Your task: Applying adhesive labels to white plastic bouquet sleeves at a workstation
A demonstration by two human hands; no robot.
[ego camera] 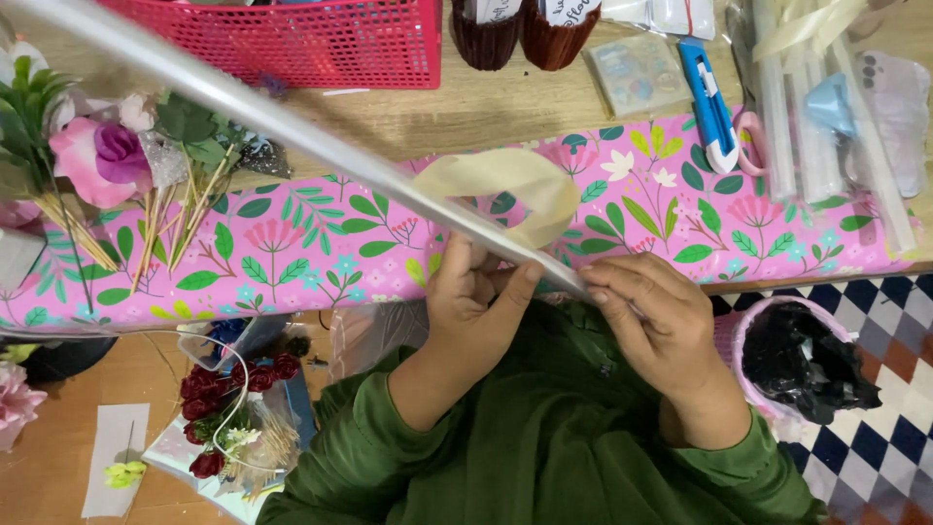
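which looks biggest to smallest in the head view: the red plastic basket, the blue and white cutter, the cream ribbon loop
1. Red plastic mesh basket, though cut off by the frame.
2. Cream ribbon loop.
3. Blue and white cutter; close to the loop, so that order is unsure.

Red basket (292, 39) cut off by top edge; clear roll (243, 107) end hidden beneath right hand (651, 311).

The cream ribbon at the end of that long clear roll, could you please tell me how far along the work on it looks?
Done: the cream ribbon already curls in one loop over the pink floral paper. In hand: the left hand and right hand both pinch the near end of the clear roll where the ribbon meets it. Left: no knot or bow shows, and the flower stems lie apart, untouched.
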